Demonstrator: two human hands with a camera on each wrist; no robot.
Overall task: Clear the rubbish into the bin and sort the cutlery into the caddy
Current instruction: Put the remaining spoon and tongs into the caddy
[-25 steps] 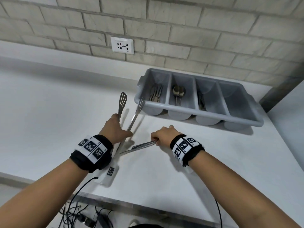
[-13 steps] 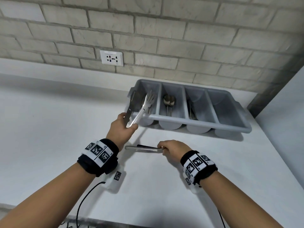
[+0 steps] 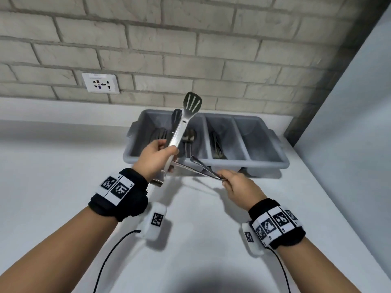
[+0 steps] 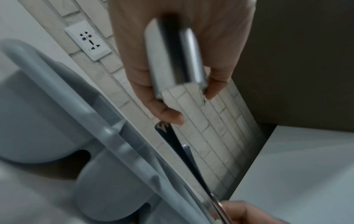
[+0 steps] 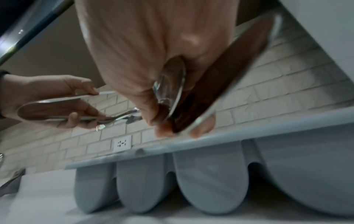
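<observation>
Grey brick wall (image 3: 190,49) with a white socket (image 3: 101,83) backs the white counter (image 3: 53,166). Against it stands the grey caddy (image 3: 281,163): forks, spoons and knives fill three compartments, and the rightmost shows nothing. Left hand (image 3: 155,158) grips steel tongs (image 3: 183,123) raised above the caddy; right hand (image 3: 238,186) pinches cutlery (image 3: 198,166) before it.

A grey caddy (image 3: 264,163) is seen on a white desk (image 3: 53,176); silver tongs (image 3: 182,127), grey brick wall (image 3: 169,49), black-and-white patterned wristbands (image 3: 117,188).
</observation>
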